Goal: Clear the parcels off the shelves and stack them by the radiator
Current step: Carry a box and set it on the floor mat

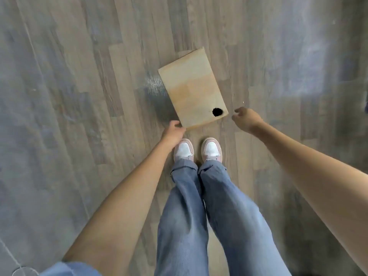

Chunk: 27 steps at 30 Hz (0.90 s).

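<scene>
A flat brown cardboard parcel (pixel 192 87) lies on the wood-look floor just ahead of my feet, with a black round hole near its near right corner. My left hand (pixel 172 132) is at the parcel's near left corner, fingers curled and touching or almost touching its edge. To the right of the near right corner hovers my right hand (pixel 246 117), a small gap away, fingers loosely bent and holding nothing. No shelves or radiator are in view.
My two feet in white and pink sneakers (pixel 197 149) stand right behind the parcel. Grey-brown plank floor (pixel 79 96) spreads all around. A bright patch of light falls on the floor at the right (pixel 310 62).
</scene>
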{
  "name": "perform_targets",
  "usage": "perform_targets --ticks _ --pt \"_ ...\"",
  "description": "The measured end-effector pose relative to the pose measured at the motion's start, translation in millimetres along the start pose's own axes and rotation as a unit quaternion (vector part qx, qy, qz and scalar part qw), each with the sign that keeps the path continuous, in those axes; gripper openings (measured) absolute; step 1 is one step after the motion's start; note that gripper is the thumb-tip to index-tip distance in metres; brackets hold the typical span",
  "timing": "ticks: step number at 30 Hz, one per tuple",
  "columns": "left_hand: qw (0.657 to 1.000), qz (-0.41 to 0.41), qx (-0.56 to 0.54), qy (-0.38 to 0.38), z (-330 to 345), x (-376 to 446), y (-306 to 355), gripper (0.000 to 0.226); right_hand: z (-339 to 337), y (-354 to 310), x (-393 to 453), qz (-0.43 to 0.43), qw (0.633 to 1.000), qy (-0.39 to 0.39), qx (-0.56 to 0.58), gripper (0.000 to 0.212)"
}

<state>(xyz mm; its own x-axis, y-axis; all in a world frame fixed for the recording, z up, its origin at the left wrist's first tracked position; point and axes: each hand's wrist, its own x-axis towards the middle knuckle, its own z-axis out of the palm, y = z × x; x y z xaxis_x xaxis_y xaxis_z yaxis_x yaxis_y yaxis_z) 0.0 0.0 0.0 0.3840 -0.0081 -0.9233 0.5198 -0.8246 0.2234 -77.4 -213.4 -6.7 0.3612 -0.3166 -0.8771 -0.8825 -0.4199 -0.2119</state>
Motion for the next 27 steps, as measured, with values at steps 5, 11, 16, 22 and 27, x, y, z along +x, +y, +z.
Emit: perform_targets --ticks 5,11,16,22,27 --pt "0.995 -0.045 -0.085 -0.024 13.1 72.8 6.7 0.064 34.6 -2.9 68.3 0.016 0.999 -0.012 0.028 0.067" --pt "0.986 -0.085 -0.114 -0.083 8.3 122.0 5.5 0.077 58.4 -5.0 118.6 -0.01 0.999 0.02 -0.043 0.04" --pt "0.982 -0.058 -0.175 -0.053 -15.8 68.4 21.6 0.055 41.5 -24.2 68.8 -0.019 0.997 0.076 -0.017 0.028" --pt "0.985 0.012 -0.164 -0.045 -79.6 -78.3 57.4 0.065 -31.6 -62.4 -84.4 -0.035 0.993 0.102 0.054 0.02" --pt "0.981 0.074 -0.174 -0.051 -136.1 -235.0 106.3 0.073 -110.2 -107.0 -241.5 -0.047 0.979 0.171 0.101 0.022"
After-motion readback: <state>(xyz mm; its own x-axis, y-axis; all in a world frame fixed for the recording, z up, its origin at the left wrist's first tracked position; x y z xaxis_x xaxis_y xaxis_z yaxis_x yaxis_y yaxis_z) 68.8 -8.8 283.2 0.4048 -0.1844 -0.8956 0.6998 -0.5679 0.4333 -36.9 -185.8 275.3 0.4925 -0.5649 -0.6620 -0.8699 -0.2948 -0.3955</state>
